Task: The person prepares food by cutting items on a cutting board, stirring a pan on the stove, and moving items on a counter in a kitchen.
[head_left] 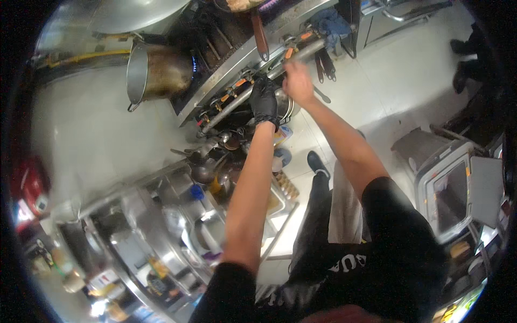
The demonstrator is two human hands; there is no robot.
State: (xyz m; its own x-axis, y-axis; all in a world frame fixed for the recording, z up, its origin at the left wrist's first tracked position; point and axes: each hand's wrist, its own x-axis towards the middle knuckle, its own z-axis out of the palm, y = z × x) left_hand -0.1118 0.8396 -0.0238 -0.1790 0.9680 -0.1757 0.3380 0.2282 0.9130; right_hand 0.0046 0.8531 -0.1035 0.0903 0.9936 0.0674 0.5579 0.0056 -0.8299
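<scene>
My left hand (264, 102) wears a black glove and reaches to the front of the stove (223, 81), beside the control knobs (240, 83). Its fingers curl inward, and what they hold, if anything, is hidden. My right hand (299, 83) is bare and slightly blurred. With fingers bent closed, it sits at the front rail (309, 49), just below an orange-marked knob (290, 53); whether it grips the knob or the rail is not visible. Above both hands, the brown handle (259, 35) of a pan sticks out over the stove edge.
A large pot (156, 72) stands at the stove's left beside a blue flame. Dark-handled utensils (325, 65) and a blue cloth (330, 24) hang at the rail. Metal containers and ladles (202, 172) crowd the left counter. A grey bin-like container (449, 188) stands right; another person's shoes (460, 75) show far right.
</scene>
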